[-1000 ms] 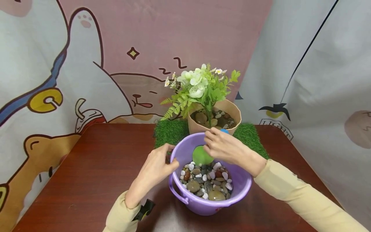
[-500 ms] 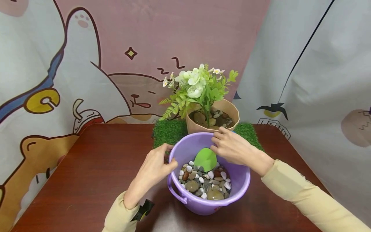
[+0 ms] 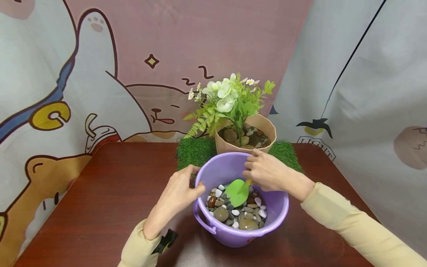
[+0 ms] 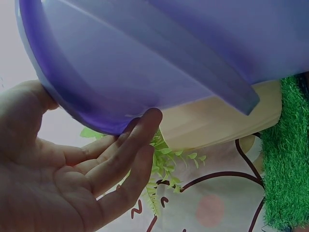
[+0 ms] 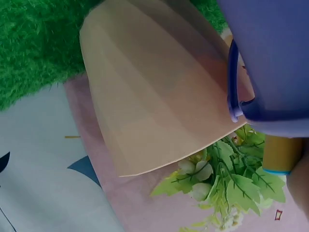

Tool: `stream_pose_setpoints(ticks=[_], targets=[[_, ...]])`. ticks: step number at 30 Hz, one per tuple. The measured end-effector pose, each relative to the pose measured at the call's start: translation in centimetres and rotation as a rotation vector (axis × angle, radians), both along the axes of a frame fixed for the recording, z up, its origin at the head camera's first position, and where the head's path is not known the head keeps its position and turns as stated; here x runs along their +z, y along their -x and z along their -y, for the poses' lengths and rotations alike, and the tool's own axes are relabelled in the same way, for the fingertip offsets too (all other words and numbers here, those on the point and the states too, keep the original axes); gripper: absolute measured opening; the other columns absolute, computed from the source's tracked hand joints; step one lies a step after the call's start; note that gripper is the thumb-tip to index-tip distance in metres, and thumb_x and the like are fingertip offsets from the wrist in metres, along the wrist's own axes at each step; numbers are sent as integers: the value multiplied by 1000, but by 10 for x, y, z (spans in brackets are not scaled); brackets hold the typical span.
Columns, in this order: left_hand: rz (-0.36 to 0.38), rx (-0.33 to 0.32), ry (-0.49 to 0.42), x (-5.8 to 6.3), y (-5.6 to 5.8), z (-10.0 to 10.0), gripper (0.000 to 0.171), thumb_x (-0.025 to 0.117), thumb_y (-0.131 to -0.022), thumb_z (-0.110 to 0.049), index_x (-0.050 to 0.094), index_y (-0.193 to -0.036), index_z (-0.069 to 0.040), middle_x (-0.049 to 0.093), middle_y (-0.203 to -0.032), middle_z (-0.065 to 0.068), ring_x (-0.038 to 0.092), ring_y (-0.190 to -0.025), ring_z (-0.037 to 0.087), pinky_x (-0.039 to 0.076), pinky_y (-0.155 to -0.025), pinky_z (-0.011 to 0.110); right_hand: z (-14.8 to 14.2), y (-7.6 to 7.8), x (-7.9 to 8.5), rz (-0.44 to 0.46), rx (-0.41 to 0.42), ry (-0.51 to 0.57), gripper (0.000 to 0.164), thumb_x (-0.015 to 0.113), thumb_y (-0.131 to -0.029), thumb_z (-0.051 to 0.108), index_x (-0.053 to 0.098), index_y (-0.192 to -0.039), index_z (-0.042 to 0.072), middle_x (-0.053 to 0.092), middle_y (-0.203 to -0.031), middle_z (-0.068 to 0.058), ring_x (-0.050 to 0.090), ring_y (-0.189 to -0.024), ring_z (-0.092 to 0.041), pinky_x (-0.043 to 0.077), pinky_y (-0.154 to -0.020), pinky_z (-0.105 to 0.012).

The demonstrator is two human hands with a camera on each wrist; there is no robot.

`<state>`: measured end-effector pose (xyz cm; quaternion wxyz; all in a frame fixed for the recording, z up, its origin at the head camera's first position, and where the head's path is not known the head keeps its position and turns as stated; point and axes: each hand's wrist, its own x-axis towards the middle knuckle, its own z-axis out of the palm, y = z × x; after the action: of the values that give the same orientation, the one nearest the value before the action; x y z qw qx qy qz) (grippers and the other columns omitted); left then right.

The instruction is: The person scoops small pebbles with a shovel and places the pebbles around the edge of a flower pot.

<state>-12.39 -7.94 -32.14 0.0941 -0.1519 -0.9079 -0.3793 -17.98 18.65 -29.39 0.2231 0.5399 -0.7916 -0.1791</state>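
A purple bucket (image 3: 230, 240) with stones (image 3: 247, 223) of several sizes stands on the table. My left hand (image 3: 179, 190) grips its left rim, thumb over the edge and fingers along the outer wall, as the left wrist view also shows. Over the far right rim, my right hand (image 3: 267, 170) holds a toy shovel by its handle. The green shovel blade (image 3: 237, 193) tilts down onto the stones inside. A bit of the yellow handle (image 5: 280, 153), with a blue band, shows beyond the rim in the right wrist view; my fingers hide much of it.
Right behind the bucket, a beige flowerpot (image 3: 246, 145) with stones and white flowers (image 3: 225, 97) stands on a green turf mat (image 3: 197, 151). Brown tabletop (image 3: 133, 193) lies around. A cartoon-printed cloth (image 3: 186, 40) hangs behind the table.
The shovel blade has gone from near the far inner wall down onto the stones. My right hand has shifted slightly right. My left hand keeps its place on the rim.
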Motion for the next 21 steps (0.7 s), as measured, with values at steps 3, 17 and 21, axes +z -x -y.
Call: stream_pose_setpoints(ticks=[3,17,21], targets=[[-5,3,3,1,0,0,35,61,-71,-14,62,-104,-8,68,-91,4,63,-69,6,46,-59,21,0,-2,-3,23,-4,11,23,72,-64,35,55,-66,20,49,-60,5,46,-60,-18,33,-67,-34],[-13,3,2,0,0,-1,35,61,-70,-15,63,-104,-7,68,-90,4,61,-69,9,45,-61,23,0,-6,-10,137,-8,64,23,74,-62,36,56,-67,23,49,-61,9,45,-59,-14,28,-63,-30],[-32,7,15,-1,0,-1,36,61,-69,-16,63,-104,-8,69,-90,3,60,-70,10,45,-63,25,1,-7,-11,142,-19,65,24,74,-62,38,55,-67,23,49,-60,9,45,-58,-14,27,-62,-30]])
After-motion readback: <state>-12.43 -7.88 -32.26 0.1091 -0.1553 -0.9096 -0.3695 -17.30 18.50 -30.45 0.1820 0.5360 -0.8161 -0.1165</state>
